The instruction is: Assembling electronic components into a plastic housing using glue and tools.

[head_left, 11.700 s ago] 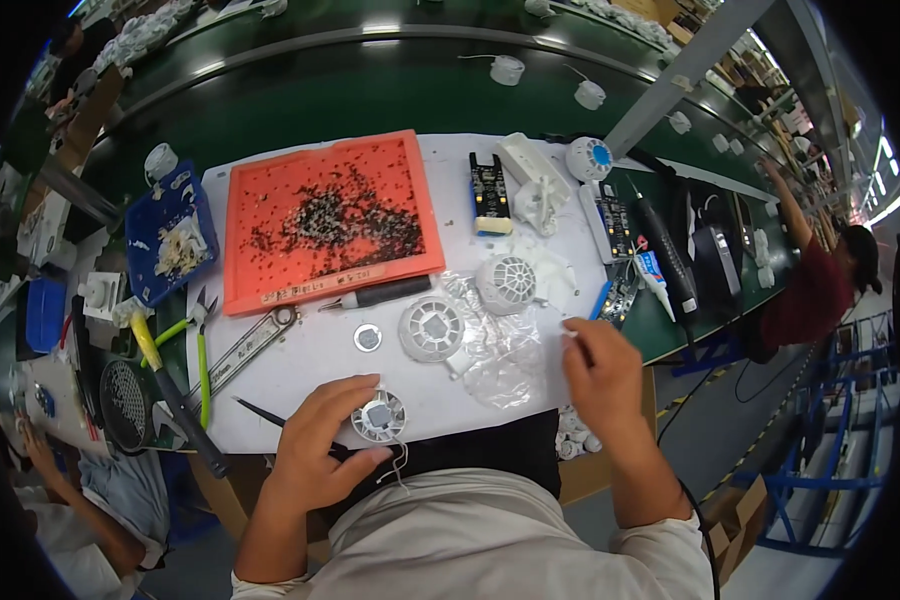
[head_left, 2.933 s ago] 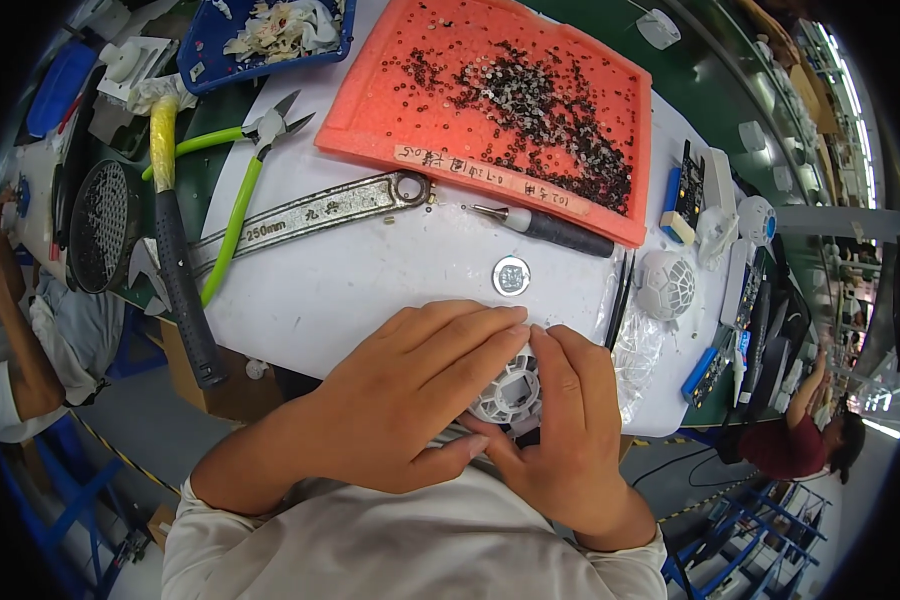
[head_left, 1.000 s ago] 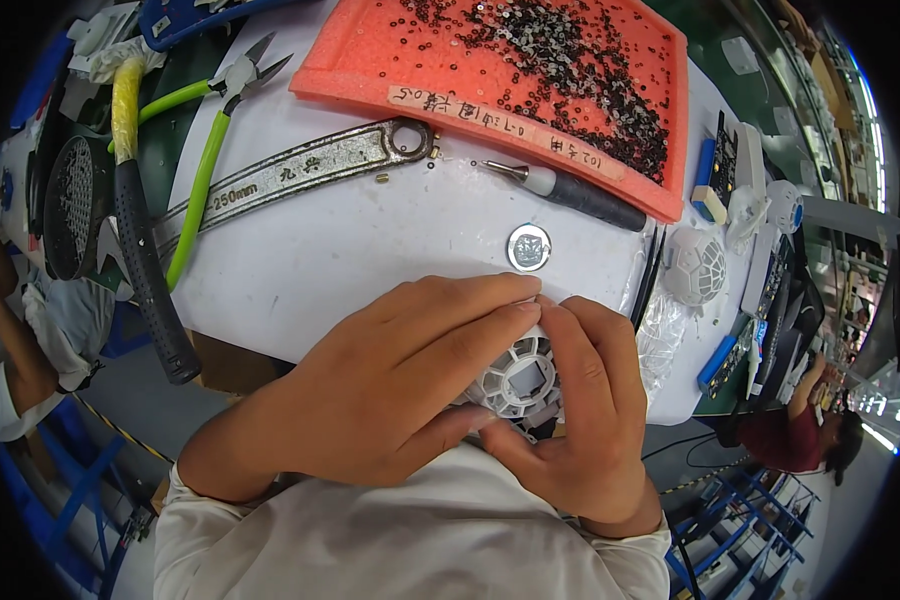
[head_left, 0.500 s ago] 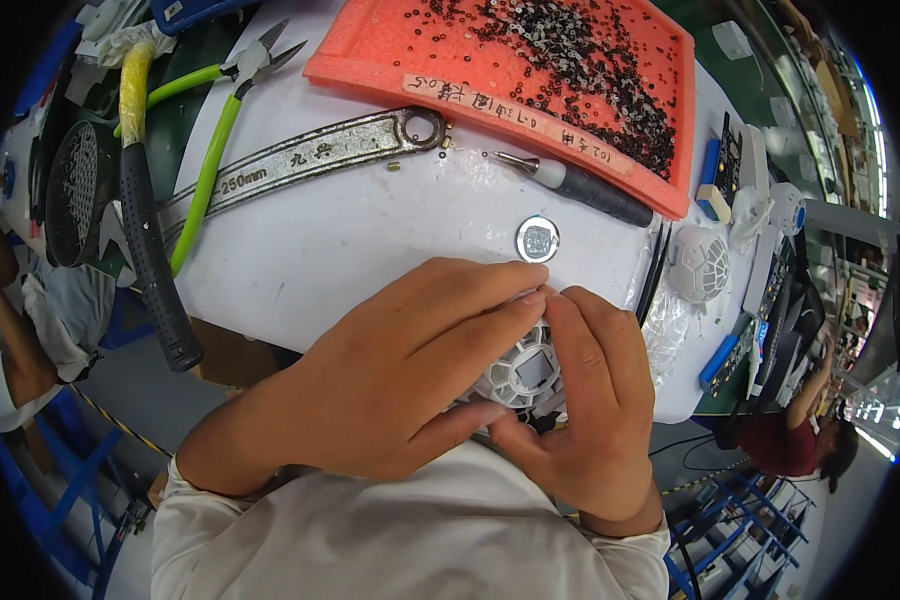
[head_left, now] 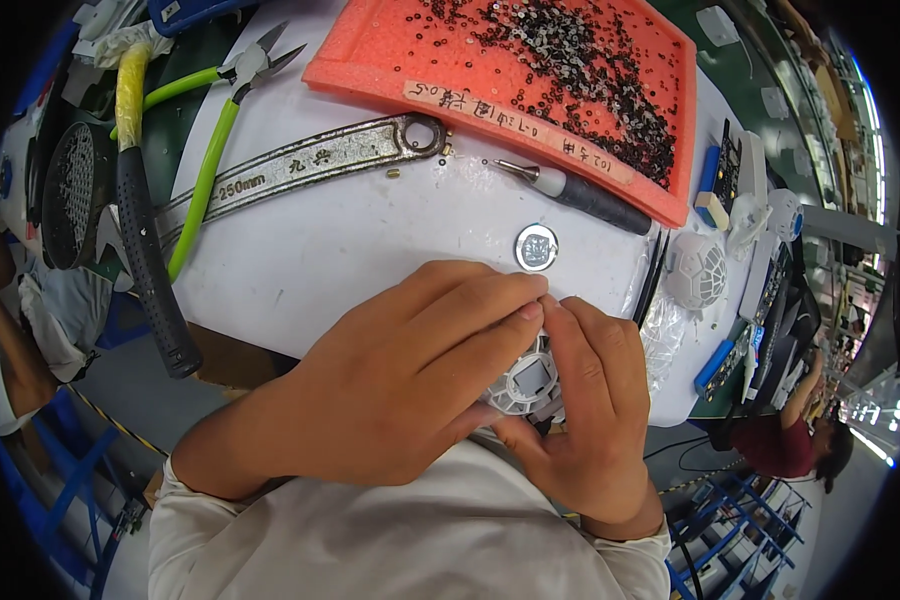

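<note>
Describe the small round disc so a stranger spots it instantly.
Find the big orange-red tray. Between the black-handled tool below its lower edge and the left hand lies the disc. Unlike the long tool, it is flat, round and silver-rimmed.

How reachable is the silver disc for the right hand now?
Likely yes: the silver disc lies uncovered just beyond the right hand, which would first have to leave the white vented part.

Housing (head_left: 528, 380) apparently between hands (head_left: 400, 375), disc (head_left: 537, 247) beyond.
</note>
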A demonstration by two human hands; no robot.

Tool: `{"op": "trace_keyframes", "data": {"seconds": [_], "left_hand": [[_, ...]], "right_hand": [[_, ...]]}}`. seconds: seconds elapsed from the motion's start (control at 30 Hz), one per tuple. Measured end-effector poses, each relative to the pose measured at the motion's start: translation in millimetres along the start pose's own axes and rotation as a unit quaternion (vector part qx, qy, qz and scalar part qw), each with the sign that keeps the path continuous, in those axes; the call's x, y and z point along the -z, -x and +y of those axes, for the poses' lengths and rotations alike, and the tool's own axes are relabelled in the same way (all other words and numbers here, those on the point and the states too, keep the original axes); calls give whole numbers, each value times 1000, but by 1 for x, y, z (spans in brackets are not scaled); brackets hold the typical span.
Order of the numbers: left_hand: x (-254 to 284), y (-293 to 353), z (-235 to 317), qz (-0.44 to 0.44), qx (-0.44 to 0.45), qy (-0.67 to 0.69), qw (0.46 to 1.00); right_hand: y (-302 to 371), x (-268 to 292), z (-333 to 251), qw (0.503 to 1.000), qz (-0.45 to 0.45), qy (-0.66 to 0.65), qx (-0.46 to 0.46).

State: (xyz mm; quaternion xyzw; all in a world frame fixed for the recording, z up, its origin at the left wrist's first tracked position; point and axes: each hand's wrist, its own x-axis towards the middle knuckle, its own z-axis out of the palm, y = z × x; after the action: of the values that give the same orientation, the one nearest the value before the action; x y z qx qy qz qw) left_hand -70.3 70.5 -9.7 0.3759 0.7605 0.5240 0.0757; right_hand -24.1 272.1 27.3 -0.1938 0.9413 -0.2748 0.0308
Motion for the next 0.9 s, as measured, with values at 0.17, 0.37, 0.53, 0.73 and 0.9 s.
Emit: {"op": "trace_keyframes", "data": {"seconds": [0.17, 0.37, 0.53, 0.73, 0.9], "left_hand": [[1, -1, 0, 6, -26, -35, 999], [-3, 4, 2, 24, -21, -25, 999], [1, 0, 0, 15, -20, -32, 999], [2, -2, -1, -11, -18, -10, 1000], [0, -2, 13, -33, 11, -52, 998]], "right_hand": [[-1, 1, 2, 1000, -1, 0, 3], [9, 0, -1, 999, 8, -33, -28], [13, 6, 5, 999, 23, -43, -12], [20, 10, 3, 999, 33, 9, -13], [35, 26, 21, 994, 113, 0, -15]]}}
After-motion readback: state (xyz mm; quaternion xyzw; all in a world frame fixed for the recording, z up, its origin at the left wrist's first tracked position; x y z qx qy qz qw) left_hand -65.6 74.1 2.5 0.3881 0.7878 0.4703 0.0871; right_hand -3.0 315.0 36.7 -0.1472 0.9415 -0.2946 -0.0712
